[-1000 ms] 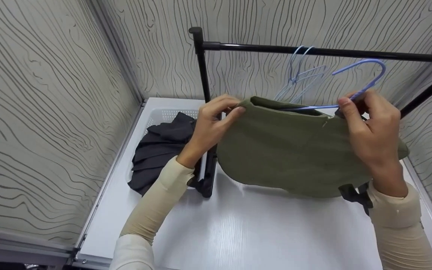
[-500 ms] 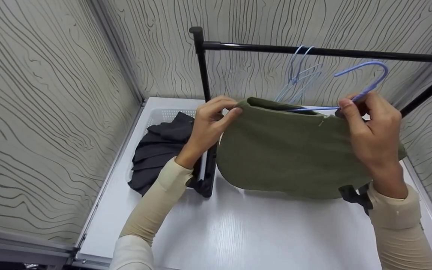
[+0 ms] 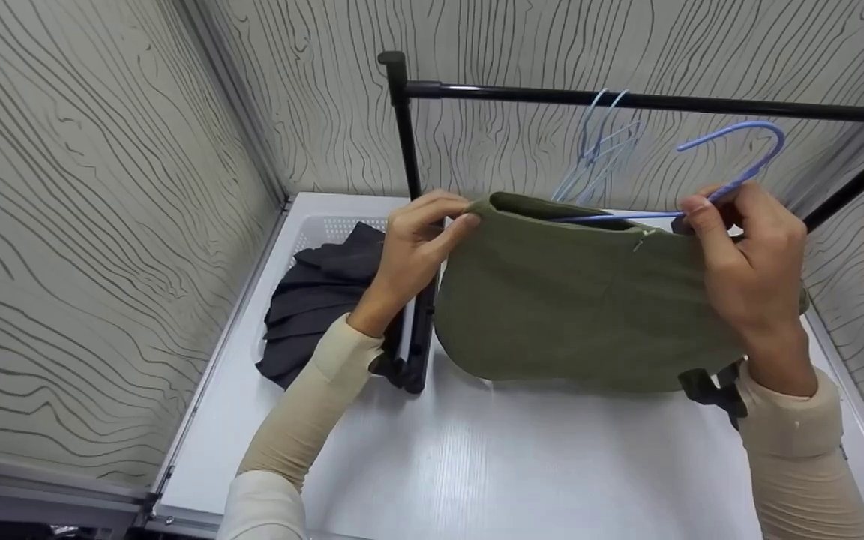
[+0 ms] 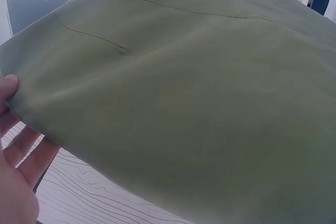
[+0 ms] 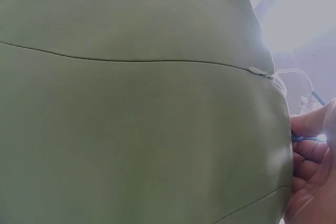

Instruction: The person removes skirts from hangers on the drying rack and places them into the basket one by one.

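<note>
An olive green skirt (image 3: 567, 300) hangs between both hands, its waist opening upward. My left hand (image 3: 413, 244) pinches the left corner of the waistband between thumb and fingers. With the right hand (image 3: 751, 259) I grip a blue hanger (image 3: 766, 154) below its hook, together with the skirt's right waist edge. The hanger's bar runs left into the waist opening, where the cloth hides its far end. A zip pull (image 5: 257, 71) shows at the waist edge in the right wrist view. Cloth fills most of the left wrist view, with thumb and fingers at its edge.
Behind the skirt stands a black garment rack (image 3: 507, 93) with light blue hangers (image 3: 589, 154) on its rail. A white basket (image 3: 316, 225) at the left holds dark pleated clothing (image 3: 319, 300). Both stand on a white table (image 3: 477, 465) between patterned walls.
The hanger's hook has shifted slightly right, and less of the bar shows tilted. My left hand and the skirt's left waist corner have moved a little left.
</note>
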Demonstrator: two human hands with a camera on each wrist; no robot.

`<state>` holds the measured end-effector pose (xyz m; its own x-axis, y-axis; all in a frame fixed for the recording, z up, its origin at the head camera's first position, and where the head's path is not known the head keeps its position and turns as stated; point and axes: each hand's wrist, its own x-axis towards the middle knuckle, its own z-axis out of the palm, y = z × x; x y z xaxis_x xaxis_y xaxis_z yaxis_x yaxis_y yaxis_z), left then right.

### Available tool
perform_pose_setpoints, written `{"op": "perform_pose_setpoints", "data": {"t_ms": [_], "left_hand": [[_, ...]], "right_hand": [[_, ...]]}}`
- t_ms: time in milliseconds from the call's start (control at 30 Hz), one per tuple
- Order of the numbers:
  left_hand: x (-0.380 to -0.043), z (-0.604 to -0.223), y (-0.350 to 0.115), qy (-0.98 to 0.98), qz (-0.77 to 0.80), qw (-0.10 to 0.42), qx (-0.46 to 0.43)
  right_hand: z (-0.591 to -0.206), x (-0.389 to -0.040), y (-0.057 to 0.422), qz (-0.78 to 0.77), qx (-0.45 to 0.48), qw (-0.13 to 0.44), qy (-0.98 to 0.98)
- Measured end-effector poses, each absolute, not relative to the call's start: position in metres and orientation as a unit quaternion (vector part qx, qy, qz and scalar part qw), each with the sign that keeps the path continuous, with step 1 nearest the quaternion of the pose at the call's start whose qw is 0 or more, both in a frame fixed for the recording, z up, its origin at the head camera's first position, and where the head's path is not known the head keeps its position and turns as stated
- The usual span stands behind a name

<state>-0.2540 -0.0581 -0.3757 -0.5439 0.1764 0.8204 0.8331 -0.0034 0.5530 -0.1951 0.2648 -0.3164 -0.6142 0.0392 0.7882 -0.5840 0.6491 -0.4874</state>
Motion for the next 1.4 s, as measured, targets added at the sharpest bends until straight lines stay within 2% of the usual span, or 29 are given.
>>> {"op": "perform_pose_setpoints", "data": {"t_ms": [500, 1000, 1400], "left_hand": [[-0.251, -0.375, -0.060, -0.625, -0.636, 0.253, -0.376], [-0.251, -0.379, -0.065, -0.623, -0.640, 0.259, -0.367], [-0.255, -0.384, -0.076, -0.633, -0.644, 0.278, -0.328]], "right_hand": [[-0.314, -0.191, 0.266, 0.396, 0.155, 0.409, -0.807], [-0.306, -0.183, 0.261, 0.447, 0.150, 0.395, -0.788], [-0.307, -0.186, 0.270, 0.584, 0.152, 0.364, -0.710]]}}
